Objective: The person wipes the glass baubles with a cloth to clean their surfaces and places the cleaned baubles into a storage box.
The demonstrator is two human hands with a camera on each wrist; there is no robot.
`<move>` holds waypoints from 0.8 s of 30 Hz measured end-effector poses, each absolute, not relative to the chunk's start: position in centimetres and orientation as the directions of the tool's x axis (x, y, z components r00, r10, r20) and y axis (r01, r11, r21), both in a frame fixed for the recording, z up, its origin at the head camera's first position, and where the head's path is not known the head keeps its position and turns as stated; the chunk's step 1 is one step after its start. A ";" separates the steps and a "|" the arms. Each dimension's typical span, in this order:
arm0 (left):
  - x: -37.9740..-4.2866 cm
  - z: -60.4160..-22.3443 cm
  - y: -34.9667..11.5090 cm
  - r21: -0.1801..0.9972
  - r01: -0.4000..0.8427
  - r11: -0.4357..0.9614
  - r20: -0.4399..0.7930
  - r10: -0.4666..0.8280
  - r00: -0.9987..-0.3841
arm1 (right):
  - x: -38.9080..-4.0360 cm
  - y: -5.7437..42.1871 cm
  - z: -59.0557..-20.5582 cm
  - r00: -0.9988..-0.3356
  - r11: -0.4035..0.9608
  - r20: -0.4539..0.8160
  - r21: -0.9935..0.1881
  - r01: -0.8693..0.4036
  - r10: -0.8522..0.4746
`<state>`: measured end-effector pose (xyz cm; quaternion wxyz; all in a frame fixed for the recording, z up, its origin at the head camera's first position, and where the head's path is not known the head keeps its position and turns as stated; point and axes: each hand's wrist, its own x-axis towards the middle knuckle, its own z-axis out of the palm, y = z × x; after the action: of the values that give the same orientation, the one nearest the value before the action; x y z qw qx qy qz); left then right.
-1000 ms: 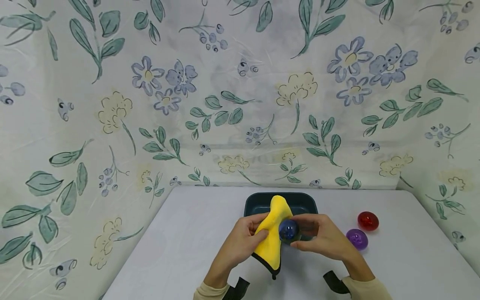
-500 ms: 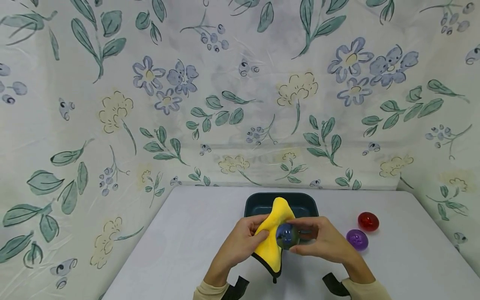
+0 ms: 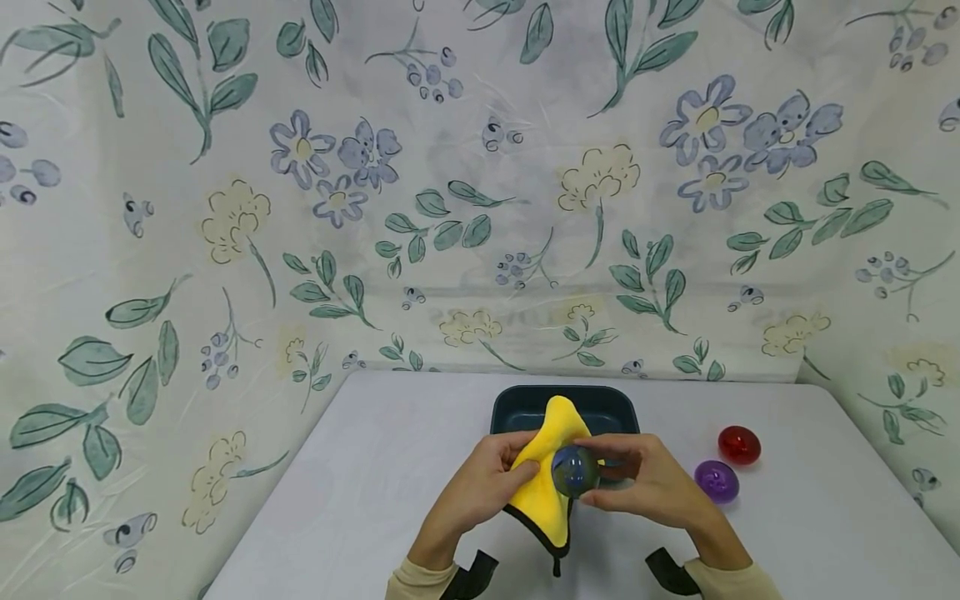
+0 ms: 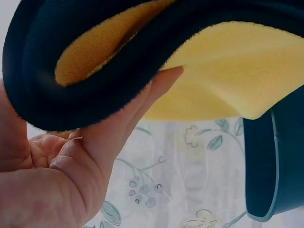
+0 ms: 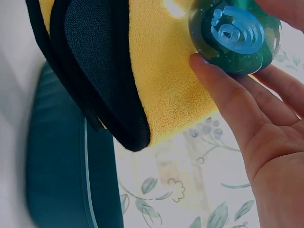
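Observation:
My left hand [image 3: 491, 479] pinches a folded yellow cloth [image 3: 545, 500] with a black edge, thumb in front and fingers behind. In the left wrist view the cloth [image 4: 223, 71] curls over the fingers. My right hand [image 3: 648, 479] holds a shiny blue-green glass ball [image 3: 575, 472] between thumb and fingertips, right at the cloth's right side. The right wrist view shows a light-blue swirl on the ball [image 5: 235, 35], with the yellow face of the cloth [image 5: 171, 85] beside it.
A dark teal tray [image 3: 517, 400] stands behind the hands, partly hidden by the cloth. To the right, a red glass ball [image 3: 739, 446] and a purple one [image 3: 717, 482] lie close together on the white table [image 3: 360, 467]. A flowered curtain [image 3: 450, 250] rises behind.
The ball has shifted slightly left over the cloth and turned in my right hand. The cloth's lower corner hangs a little lower and further right. My left hand stays nearly still.

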<state>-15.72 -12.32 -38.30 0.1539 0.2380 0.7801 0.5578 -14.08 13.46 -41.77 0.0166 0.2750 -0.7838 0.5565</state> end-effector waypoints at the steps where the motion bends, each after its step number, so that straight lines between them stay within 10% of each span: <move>1: -15.7 -38.3 -12.3 0.944 0.199 0.264 0.025 0.545 -0.838 | -14.1 13.5 -41.8 -0.847 0.222 0.338 -0.864 -0.453 -0.410; 24: -16.0 -39.0 -12.0 0.973 0.140 0.185 0.011 0.569 -0.823 | -14.2 13.9 -42.0 -0.841 0.226 0.401 -0.838 -0.497 -0.363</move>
<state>-16.04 -12.03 -39.00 0.1805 0.2369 0.7481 0.5930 -14.16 13.87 -41.95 0.0602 0.2756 -0.7807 0.5577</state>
